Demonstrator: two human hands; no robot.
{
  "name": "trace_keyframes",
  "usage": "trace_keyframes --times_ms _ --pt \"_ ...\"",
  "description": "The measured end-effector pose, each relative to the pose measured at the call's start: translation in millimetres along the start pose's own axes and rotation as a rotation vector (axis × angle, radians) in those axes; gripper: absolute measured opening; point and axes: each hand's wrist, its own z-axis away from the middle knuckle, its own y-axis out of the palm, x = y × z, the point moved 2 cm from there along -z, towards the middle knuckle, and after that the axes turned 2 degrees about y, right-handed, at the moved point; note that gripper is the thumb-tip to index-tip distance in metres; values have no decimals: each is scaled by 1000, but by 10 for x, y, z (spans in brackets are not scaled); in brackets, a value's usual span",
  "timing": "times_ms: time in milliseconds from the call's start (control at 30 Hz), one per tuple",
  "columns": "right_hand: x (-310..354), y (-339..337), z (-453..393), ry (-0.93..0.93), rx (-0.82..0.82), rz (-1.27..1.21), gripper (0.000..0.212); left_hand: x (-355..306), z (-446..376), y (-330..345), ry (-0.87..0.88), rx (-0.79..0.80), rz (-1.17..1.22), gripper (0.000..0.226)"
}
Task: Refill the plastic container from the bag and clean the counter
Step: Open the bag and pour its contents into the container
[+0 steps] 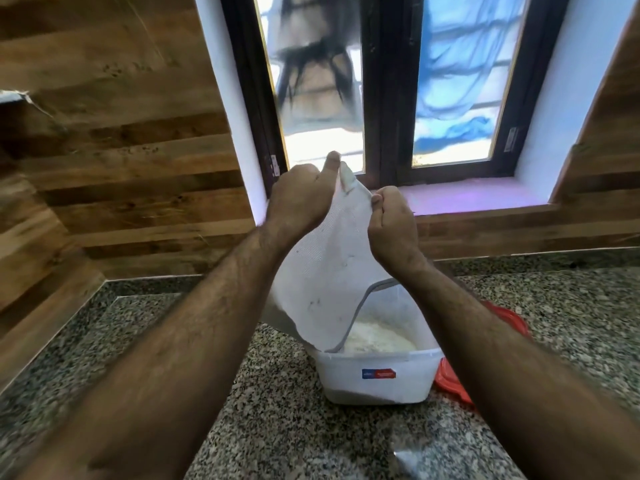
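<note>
A white woven bag (325, 271) hangs upside down over a translucent plastic container (377, 375) on the granite counter (263, 410). Its open mouth dips into the container, where a heap of white powder (374, 341) lies. My left hand (298, 199) pinches the bag's raised bottom corner, thumb pointing up. My right hand (391, 230) grips the bag's other upper edge with curled fingers. Both hands hold the bag well above the container.
A red lid (450, 379) lies on the counter right of the container, partly behind my right forearm. Wood-panelled walls stand at the left and back. A dark-framed window with a white sill (460, 199) is straight ahead. Something small and clear (408, 459) lies at the near counter edge.
</note>
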Motion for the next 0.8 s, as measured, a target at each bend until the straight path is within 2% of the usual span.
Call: trace_keyframes --times_ms 133,233,333,433,533,633,733,800 --pt "-124 -4 42 74 -6 12 23 506 277 30 -62 -118 88 54" --pt "-229 -11 106 117 -4 -20 23 985 528 50 -83 -245 73 52" --pt "-351 2 185 161 -3 -68 29 1454 740 44 -177 -304 42 49" --pt "-443 37 253 248 -9 -176 25 1865 849 72 -387 -277 35 38" --pt "-522 54 315 343 -24 -265 25 2100 941 168 -572 -226 239 41" --pt "-578 35 363 411 -21 -315 23 2203 1058 260 -649 -187 488 51" --pt "-626 16 404 442 -15 -336 23 2357 1130 387 -677 -101 638 51" --pt "-652 5 428 450 -19 -332 21 2415 1158 455 -707 -98 712 48"
